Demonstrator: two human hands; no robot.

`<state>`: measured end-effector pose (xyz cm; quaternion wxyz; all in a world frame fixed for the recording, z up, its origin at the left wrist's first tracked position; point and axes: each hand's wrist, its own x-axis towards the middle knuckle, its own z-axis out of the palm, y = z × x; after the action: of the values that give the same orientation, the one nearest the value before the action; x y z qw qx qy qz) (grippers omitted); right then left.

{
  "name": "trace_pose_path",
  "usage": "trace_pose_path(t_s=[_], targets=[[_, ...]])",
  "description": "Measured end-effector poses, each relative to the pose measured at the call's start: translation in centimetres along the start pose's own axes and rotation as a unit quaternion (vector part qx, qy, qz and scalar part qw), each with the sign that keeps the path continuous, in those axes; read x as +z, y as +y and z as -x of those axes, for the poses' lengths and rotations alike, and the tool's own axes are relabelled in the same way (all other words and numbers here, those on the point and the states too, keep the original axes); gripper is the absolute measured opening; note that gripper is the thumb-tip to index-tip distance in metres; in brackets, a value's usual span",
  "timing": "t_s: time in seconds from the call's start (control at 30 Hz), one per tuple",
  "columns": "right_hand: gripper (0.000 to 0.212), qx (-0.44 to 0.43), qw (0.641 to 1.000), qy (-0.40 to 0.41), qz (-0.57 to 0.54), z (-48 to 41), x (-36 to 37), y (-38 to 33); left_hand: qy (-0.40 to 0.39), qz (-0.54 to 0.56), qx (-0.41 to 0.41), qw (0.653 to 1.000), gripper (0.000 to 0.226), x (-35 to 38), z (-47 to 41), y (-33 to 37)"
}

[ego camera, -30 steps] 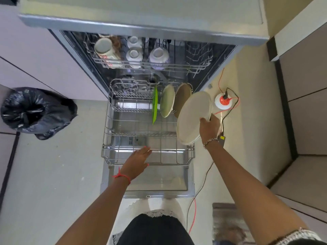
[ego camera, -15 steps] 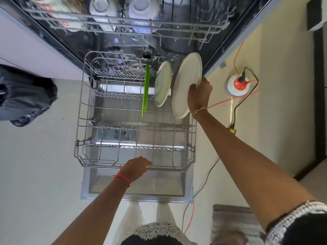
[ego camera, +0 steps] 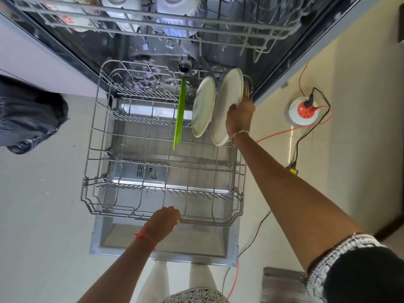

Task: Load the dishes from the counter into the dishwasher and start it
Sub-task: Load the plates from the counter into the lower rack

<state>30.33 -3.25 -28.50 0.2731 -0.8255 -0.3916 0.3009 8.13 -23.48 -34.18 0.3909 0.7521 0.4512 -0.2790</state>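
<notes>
Lower rack [ego camera: 94, 171] sits out over the open dishwasher door [ego camera: 166, 241]. Right hand [ego camera: 239, 119] at the rack's back right corner, fingers curled round the rim of a large white plate [ego camera: 229, 99]. Grip sits on the plate's right edge, low down; most of the plate rises above and left of the hand, and a short arc drops below the wrist. Plate on edge, tilted, just right of a smaller plate [ego camera: 203, 106] standing in the rack. Green board [ego camera: 180, 112] upright left of that. Left hand [ego camera: 164, 219] at the rack's front rail, fingers curled over the wire.
</notes>
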Motion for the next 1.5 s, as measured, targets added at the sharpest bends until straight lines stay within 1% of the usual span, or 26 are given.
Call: trace_pose_path(t_s=[0.1, 0.2, 0.23, 0.33, 0.37, 0.4, 0.47, 0.53, 0.7, 0.77, 0.83, 0.87, 0.9, 0.93, 1.0, 1.07, 1.13, 1.23, 1.33, 1.4, 1.47, 1.5], targets=[[0.04, -0.008, 1.0, 0.006, 0.007, -0.7, 0.7, 0.1, 0.011, 0.011, 0.005, 1.0, 0.031, 0.2, -0.1, -0.4], [0.04, -0.017, 1.0, 0.012, 0.021, -1.1, 1.1, 0.0, 0.021, 0.019, 0.006, 1.0, 0.032, 0.4, -0.2, -0.5], [0.042, -0.026, 0.999, 0.016, 0.02, -1.2, 1.3, 0.0, 0.026, 0.023, 0.007, 0.999, 0.032, 0.4, -0.2, -0.6], [0.058, -0.075, 0.996, 0.042, 0.004, -1.8, 2.1, 0.4, 0.035, 0.025, 0.012, 0.999, 0.032, 0.5, -0.3, -0.5], [0.059, -0.077, 0.996, 0.044, 0.005, -2.0, 2.3, 0.7, 0.032, 0.023, 0.01, 0.999, 0.033, 0.5, -0.3, -0.5], [0.056, -0.067, 0.997, 0.03, 0.013, -2.2, 2.4, 0.9, 0.03, 0.023, 0.009, 0.999, 0.033, 0.6, -0.3, -0.6], [0.042, -0.027, 0.999, -0.018, 0.025, -2.3, 2.2, 1.1, 0.027, 0.03, 0.006, 0.999, 0.033, 0.6, -0.3, -0.6], [0.034, -0.008, 0.999, -0.036, 0.026, -2.3, 2.0, 1.3, 0.031, 0.037, 0.006, 0.999, 0.033, 0.7, -0.2, -0.6], [0.04, -0.048, 0.999, -0.021, 0.003, -1.9, 1.7, 0.9, 0.033, 0.082, 0.004, 0.996, 0.035, 0.7, 0.5, -0.4], [0.045, -0.063, 0.998, -0.012, 0.0, -1.9, 1.5, 0.9, 0.025, 0.07, 0.01, 0.997, 0.035, 0.8, 1.1, -0.4], [0.043, -0.042, 0.999, -0.02, -0.004, -1.4, 0.9, 0.5, 0.076, 0.064, 0.046, 0.994, 0.038, 1.0, 1.8, -0.8], [0.041, -0.029, 0.999, -0.024, 0.0, -1.0, 0.5, 0.4, 0.078, 0.08, 0.056, 0.992, 0.046, 1.1, 2.1, -0.9], [0.04, -0.025, 0.999, -0.027, 0.004, -0.6, 0.2, 0.2, 0.064, 0.063, 0.067, 0.994, 0.054, 1.1, 2.5, -0.9], [0.04, -0.021, 0.999, -0.033, 0.007, -0.1, -0.2, 0.1, 0.073, 0.052, 0.066, 0.994, 0.059, 1.0, 2.7, -1.0], [0.04, -0.021, 0.998, -0.05, 0.01, 1.3, -1.0, -0.4, 0.101, 0.031, 0.089, 0.99, 0.06, 0.3, 3.2, -0.8], [0.037, -0.03, 0.996, -0.08, 0.039, 2.7, -2.1, -0.9, 0.116, 0.007, 0.11, 0.987, 0.059, -1.4, 4.2, -0.2], [0.033, -0.035, 0.988, -0.131, 0.071, 4.3, -2.9, -1.2, 0.148, -0.034, 0.116, 0.982, 0.054, -3.4, 5.0, 0.4], [0.027, -0.069, 0.968, -0.202, 0.13, 7.4, -4.5, -2.1, 0.192, -0.104, 0.106, 0.97, 0.051, -6.7, 7.2, 1.8], [0.029, -0.095, 0.942, -0.251, 0.202, 10.6, -5.8, -3.5, 0.206, -0.141, 0.088, 0.964, 0.053, -9.3, 9.8, 2.8], [0.028, -0.11, 0.921, -0.281, 0.246, 13.2, -6.8, -5.0, 0.236, -0.157, 0.077, 0.956, 0.057, -10.5, 11.9, 3.0], [0.027, -0.157, 0.903, -0.297, 0.266, 15.5, -7.4, -6.3, 0.271, -0.169, 0.066, 0.945, 0.056, -11.4, 13.6, 3.0], [0.027, -0.185, 0.895, -0.299, 0.276, 16.7, -7.5, -7.1, 0.282, -0.172, 0.056, 0.942, 0.05, -11.9, 14.9, 2.8]])
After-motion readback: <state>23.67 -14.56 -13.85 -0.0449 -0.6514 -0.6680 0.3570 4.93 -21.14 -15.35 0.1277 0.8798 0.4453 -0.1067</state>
